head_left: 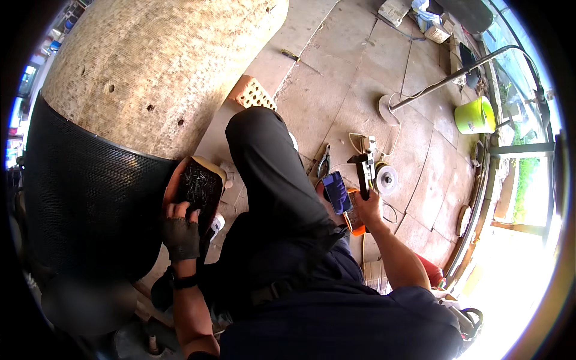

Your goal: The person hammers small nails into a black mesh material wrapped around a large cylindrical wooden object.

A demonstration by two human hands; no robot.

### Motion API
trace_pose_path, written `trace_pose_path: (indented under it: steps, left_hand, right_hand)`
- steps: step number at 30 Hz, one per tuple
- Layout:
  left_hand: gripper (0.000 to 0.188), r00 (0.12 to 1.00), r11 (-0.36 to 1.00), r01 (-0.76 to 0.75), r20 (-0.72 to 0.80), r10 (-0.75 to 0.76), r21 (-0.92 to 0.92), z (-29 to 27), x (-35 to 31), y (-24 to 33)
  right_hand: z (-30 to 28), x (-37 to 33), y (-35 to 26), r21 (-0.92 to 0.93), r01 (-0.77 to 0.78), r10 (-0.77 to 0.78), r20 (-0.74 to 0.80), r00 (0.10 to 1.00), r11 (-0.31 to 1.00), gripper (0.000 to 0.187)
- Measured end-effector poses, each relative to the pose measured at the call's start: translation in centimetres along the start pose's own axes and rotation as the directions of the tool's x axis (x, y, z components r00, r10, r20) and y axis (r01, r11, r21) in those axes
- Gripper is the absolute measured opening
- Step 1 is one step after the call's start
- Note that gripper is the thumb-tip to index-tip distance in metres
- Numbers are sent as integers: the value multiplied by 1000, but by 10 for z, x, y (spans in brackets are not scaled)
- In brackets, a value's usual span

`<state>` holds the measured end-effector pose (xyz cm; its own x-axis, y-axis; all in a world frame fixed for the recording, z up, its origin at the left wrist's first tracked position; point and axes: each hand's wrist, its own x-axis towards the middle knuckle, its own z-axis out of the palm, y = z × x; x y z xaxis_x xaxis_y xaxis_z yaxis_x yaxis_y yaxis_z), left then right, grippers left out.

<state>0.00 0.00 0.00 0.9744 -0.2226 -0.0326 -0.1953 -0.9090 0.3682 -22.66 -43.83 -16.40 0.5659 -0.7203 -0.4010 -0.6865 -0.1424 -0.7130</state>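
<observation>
My left hand (182,235), in a dark fingerless glove, is at the near end of an open box (173,187). Its fingers are curled at a heap of small dark metal pieces (201,183), like nails or staples; anything between the fingertips is hidden. The box stands against a big rounded form, covered in black mesh (90,192) below and bare, mottled tan (162,66) above. On the right, my right hand (368,210) is wrapped round a black T-shaped tool (363,174), possibly a hammer. Beside it are a phone (337,193) and an orange container (359,228).
Pliers (324,161) and a power tool's round disc (386,179) lie near my right hand. A perforated brick (253,93) sits by the big form. Farther off are a knife-like tool (290,55), a metal stand (444,84) with a cable and a lime-green bucket (475,116).
</observation>
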Motion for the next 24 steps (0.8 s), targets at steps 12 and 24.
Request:
trace_pose_path:
  steps: [12,24]
  left_hand:
    - [30,997,997,-62,59,59,50,7,-10,-3]
    - [24,996,996,-93,-11,93,-7,17,-17,-8]
  right_hand:
    - [94,6,32,-44,150,-145,89,985,988,20]
    - [124,25,49,-222,167,-142,124,982,961,37]
